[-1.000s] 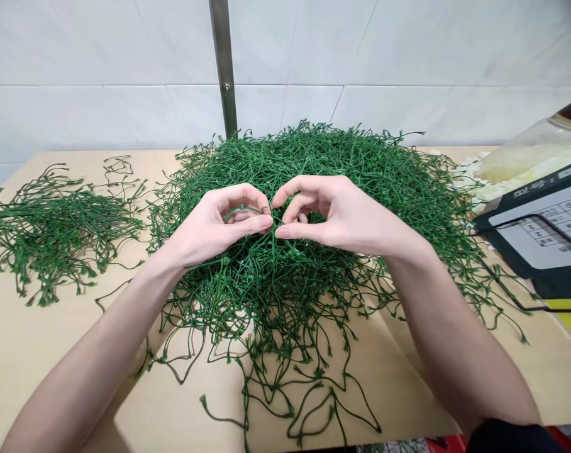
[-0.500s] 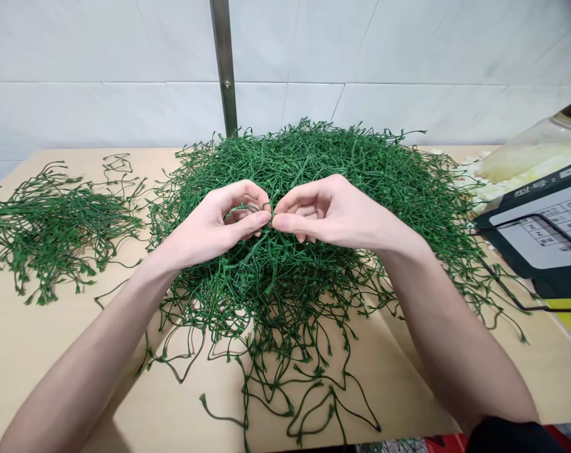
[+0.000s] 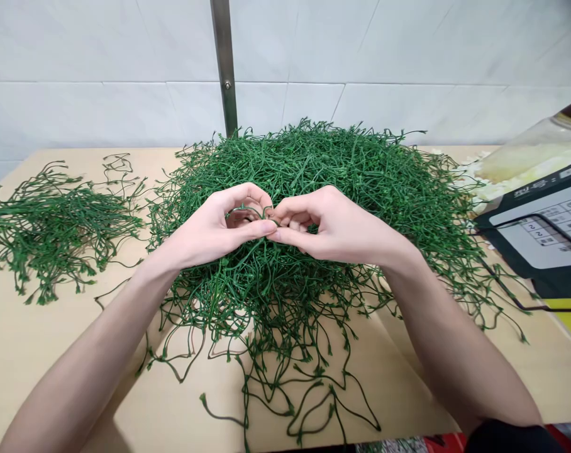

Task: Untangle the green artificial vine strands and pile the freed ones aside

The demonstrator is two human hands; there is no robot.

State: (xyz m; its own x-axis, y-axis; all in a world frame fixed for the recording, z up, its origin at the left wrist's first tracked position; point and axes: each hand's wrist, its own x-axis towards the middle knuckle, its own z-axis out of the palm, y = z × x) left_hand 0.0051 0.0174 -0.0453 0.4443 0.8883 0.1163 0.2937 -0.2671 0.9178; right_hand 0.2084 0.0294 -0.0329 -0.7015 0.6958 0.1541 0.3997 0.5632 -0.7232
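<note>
A large heap of thin green artificial stems point(image 3: 361, 170) with small budded tips spreads over the table. Above its front middle, my left hand point(image 3: 233, 220) is closed in a pinch, with a green stem point(image 3: 241, 209) curving through its fingers. My right hand point(image 3: 318, 223) is pinched too, its thumb and fingertips touching those of my left hand at the same stem. The fingertips partly cover the stem where they meet. Loose stems point(image 3: 309, 402) hang and lie in front of the heap, toward the table's near edge.
At the left lies a smaller bundle of green stems point(image 3: 63, 220). On the right are a dark box with a white label point(image 3: 544, 220), a clear jar point(image 3: 535, 148) and pale petal-like pieces point(image 3: 474, 182). A metal post point(image 3: 225, 69) stands against the tiled wall behind the wooden table point(image 3: 195, 402).
My right hand has dipped slightly and shifted left, so its fingertips now meet my left thumb. My left hand has barely moved. The heap looks the same.
</note>
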